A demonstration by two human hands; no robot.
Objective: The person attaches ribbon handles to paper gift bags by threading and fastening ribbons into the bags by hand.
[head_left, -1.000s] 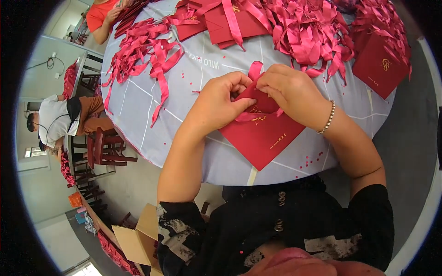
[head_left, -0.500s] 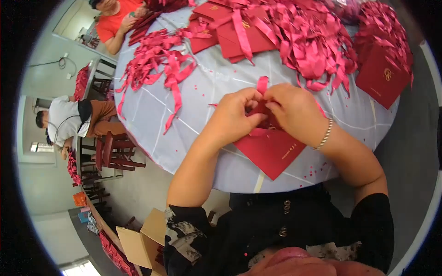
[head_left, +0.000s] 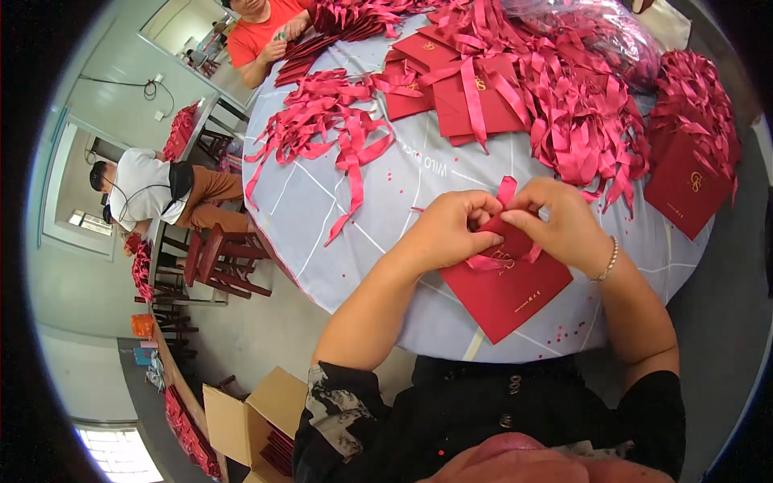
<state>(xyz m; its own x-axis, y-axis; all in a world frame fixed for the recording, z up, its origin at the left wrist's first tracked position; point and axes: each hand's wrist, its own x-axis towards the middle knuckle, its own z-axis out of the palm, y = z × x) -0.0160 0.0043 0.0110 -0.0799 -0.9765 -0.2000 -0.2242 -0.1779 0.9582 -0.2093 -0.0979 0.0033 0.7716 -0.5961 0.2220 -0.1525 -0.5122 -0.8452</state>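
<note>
Round clothed table [head_left: 362,193]; both grips, left hand [head_left: 447,233], right hand [head_left: 564,225], pinching satin ribbon [head_left: 506,193]; flat red card [head_left: 507,286]

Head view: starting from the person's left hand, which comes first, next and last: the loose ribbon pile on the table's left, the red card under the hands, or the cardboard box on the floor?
From the left hand:
1. Red card: right under both hands, at the table's near edge.
2. Loose ribbon pile: up and to the left on the table.
3. Cardboard box: farthest, down on the floor at lower left.
</note>
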